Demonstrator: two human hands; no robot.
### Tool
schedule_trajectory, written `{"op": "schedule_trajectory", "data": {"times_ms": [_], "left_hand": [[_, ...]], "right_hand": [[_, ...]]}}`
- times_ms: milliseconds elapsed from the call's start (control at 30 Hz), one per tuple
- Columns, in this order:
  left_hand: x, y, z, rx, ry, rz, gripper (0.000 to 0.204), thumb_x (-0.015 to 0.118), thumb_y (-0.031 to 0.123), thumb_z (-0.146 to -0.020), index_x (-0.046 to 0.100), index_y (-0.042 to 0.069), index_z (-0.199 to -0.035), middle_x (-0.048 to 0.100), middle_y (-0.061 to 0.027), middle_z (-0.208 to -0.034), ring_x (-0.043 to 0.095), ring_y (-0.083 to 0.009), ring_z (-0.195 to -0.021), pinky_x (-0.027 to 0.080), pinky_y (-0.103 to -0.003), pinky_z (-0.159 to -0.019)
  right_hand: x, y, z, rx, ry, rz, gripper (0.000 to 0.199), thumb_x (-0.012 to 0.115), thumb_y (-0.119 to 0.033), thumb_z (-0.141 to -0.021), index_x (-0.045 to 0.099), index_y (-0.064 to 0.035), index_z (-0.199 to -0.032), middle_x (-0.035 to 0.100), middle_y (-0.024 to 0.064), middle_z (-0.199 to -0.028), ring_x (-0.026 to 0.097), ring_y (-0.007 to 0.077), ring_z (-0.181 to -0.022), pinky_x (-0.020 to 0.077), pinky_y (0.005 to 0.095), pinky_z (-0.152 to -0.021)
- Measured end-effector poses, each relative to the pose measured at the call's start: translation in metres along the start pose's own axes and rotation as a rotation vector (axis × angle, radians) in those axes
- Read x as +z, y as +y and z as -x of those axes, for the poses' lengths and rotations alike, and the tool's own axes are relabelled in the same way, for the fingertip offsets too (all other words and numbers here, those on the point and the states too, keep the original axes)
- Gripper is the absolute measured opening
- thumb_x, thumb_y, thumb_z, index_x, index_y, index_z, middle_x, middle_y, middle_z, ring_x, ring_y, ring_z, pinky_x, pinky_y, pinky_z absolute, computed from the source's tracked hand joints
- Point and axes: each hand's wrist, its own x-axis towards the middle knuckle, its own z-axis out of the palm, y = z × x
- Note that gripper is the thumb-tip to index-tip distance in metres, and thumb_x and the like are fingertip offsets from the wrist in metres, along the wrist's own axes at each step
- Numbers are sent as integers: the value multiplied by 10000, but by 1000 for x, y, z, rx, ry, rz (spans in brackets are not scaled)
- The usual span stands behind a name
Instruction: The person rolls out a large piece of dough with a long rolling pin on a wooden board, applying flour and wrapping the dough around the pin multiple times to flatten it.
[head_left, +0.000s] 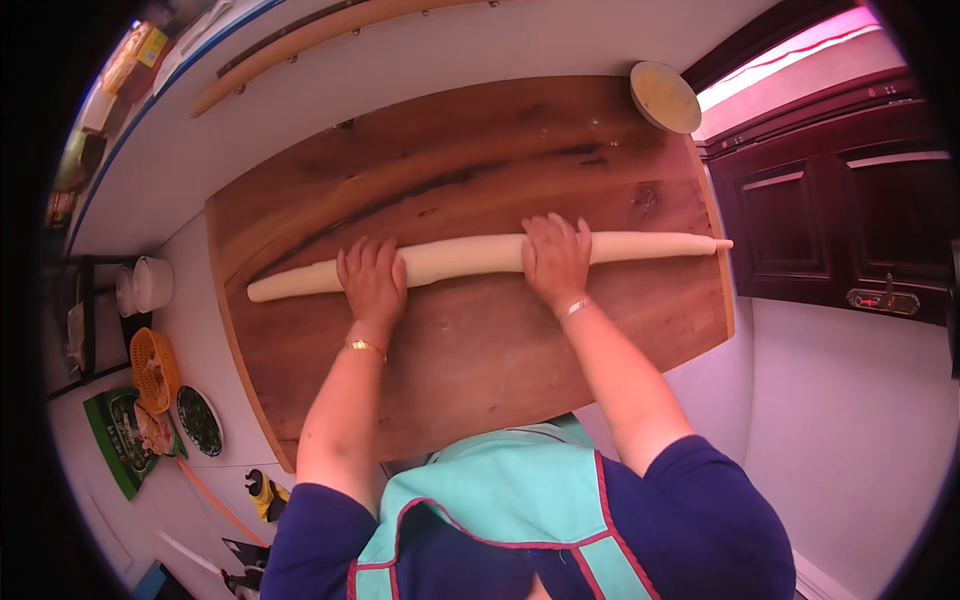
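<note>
A long pale roll of dough [460, 258] lies across the wooden board [470, 350], apparently wound around a rolling pin. The thin tip of the rolling pin [725, 244] sticks out at the right end, over the board's edge. My left hand [372, 280] grips the roll left of its middle, fingers curved over the top. On the right part of the roll, my right hand [556, 258] is wrapped over it in the same way. Both palms rest on the dough, and a bare stretch of it shows between them.
A round, pale bowl [666, 97] stands at the board's far right corner. Beyond the board, a long wooden rod [300, 55] lies by the wall. An orange basket [153, 370] and a plate of greens [200, 420] are at left. A dark red door [830, 200] stands at right.
</note>
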Motion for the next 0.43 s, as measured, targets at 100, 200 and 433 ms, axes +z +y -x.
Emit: {"op": "schedule_trajectory", "data": {"times_ms": [100, 200, 433], "left_hand": [[19, -38, -82, -43, -127, -114, 328, 509, 307, -941, 627, 145, -1201, 575, -82, -1271, 471, -303, -1250, 268, -553, -1090], [4, -72, -112, -74, 98, 43, 317, 483, 304, -957, 630, 150, -1191, 587, -82, -1250, 487, -300, -1233, 288, -556, -1077], [25, -107, -107, -150, 154, -109, 334, 480, 318, -964, 608, 160, -1229, 582, -73, -1282, 474, -282, -1267, 259, -614, -1077]], "right_hand": [[24, 13, -87, -49, -115, 170, 273, 507, -246, -917, 673, -137, -1104, 646, 38, -1193, 521, 230, -1210, 278, 555, -1062], [7, 28, -125, 52, -111, 37, 271, 487, -245, -933, 679, -127, -1084, 645, 49, -1205, 527, 229, -1206, 269, 560, -1068], [33, 94, -132, 159, -205, 132, 280, 564, -277, -889, 657, -187, -1137, 641, 62, -1176, 529, 222, -1197, 272, 512, -1100]]}}
